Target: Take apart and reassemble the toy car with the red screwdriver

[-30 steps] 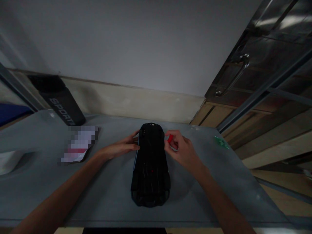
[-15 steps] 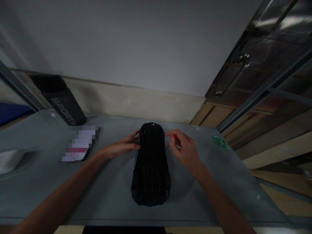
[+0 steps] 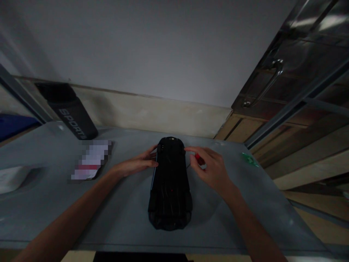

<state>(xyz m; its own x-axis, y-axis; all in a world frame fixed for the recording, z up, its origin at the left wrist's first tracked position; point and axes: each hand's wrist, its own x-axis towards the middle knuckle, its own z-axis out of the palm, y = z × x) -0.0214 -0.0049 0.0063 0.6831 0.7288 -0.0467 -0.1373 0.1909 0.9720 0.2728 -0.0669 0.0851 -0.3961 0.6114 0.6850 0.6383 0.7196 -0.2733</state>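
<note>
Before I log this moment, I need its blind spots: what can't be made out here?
All in the head view:
Toy car: its roof, hidden because it faces down.
Red-handled tool: the grip, partly covered by the right hand; the tip, too thin and dark.
Left hand: some fingertips, behind the car.
Phone: screen pixelated.
White object: cut off by the left edge.

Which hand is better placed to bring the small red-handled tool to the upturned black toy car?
Right, probably: the right hand grips the small red-handled tool close beside the upturned black toy car, while the left hand is against the car's opposite side.
</note>
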